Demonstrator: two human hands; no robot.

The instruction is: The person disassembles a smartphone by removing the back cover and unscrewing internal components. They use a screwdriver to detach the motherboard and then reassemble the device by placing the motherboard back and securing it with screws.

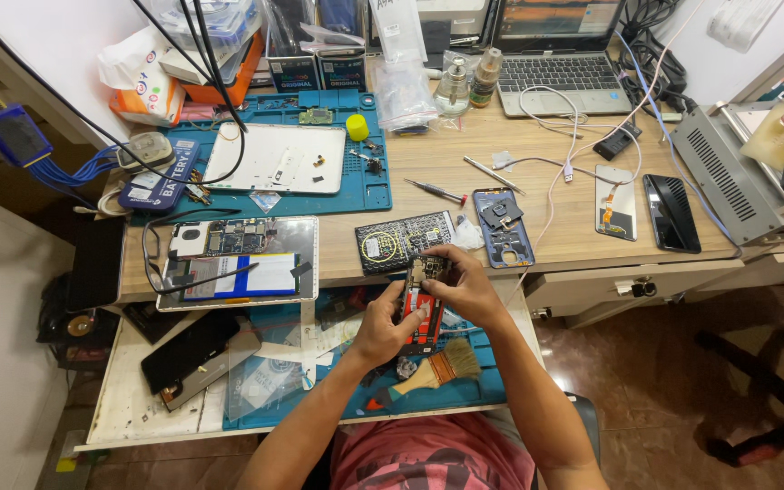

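Nearest to me, the two forearms are coming up from the pink shirt [433, 458] and meeting over the near blue mat [474, 395]. Both hands are holding an opened phone with a red frame [421, 308] between them, just above the mat, with its inner side turned up to the camera so the boards can be seen. My left hand [383, 327] is cupping the phone's left edge, with the thumb pressing on the red part. My right hand [463, 283] is arching over the far end, fingers curled and closing on the top of the phone. Just near the hands, a wide brush [437, 367] is lying on the mat, within easy reach. Far from them, on the wooden desk [555, 240], a blue phone frame [503, 227] and a small screwdriver [437, 191] are waiting.
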